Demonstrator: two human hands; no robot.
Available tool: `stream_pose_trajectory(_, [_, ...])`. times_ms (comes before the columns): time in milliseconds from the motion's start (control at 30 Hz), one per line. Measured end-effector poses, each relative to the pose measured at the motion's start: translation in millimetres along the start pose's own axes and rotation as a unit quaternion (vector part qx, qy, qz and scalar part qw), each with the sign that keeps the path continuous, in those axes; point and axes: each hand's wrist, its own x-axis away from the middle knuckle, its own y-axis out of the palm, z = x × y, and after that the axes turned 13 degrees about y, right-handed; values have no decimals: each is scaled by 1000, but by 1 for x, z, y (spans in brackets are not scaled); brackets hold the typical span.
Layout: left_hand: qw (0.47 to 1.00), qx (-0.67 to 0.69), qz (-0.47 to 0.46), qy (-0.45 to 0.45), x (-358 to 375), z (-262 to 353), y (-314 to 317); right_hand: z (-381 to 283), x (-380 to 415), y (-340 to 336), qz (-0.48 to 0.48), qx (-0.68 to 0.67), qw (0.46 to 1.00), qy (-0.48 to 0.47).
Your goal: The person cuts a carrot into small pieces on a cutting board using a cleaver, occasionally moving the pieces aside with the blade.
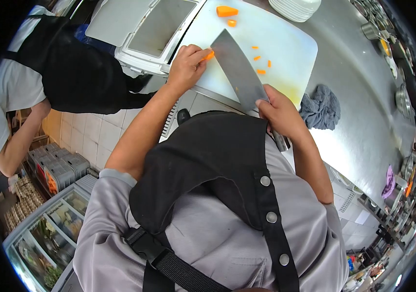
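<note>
My right hand (278,109) is wrapped round the handle of a broad cleaver (239,68), whose blade points up and to the left over a white cutting board (285,39). At the board's left edge, my left hand (187,67) pinches an orange piece of carrot (209,55), just left of the blade's tip. Several small carrot bits (257,58) lie to the right of the blade. Farther back on the board sit a larger carrot chunk (227,11) and a smaller carrot piece (232,23).
A stack of white plates (295,9) stands behind the board. A crumpled grey cloth (320,107) lies on the steel counter (349,73) at right. Left of the board is a white bin (161,29) with its lid raised. Another person (67,63) in a black apron stands at left.
</note>
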Motion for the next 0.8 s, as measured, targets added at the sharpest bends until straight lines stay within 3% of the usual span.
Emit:
stream_pose_trajectory(100, [1000, 4, -3, -6, 0, 0, 1, -8, -17, -1, 35, 78, 995, -56])
stream_pose_trajectory(200, [1000, -2, 1, -10, -1, -3, 0, -13, -11, 1, 77, 44, 996, -31])
stream_pose_trajectory(333, [1000, -2, 5, -14, -1, -1, 0, -6, 2, -11, 38, -58, 998, -14])
stream_pose_trajectory(400, [1000, -8, 4, -17, 0, -1, 1, -4, 6, -14, -30, -86, 995, 26])
stream_pose_trajectory(733, [1000, -2, 4, -27, 0, 0, 2, 9, -4, -19, -60, -141, 988, 25])
stream_pose_trajectory(800, [999, 9, 3, -40, -2, -3, 0, 10, -6, -20, 8, -112, 994, 14])
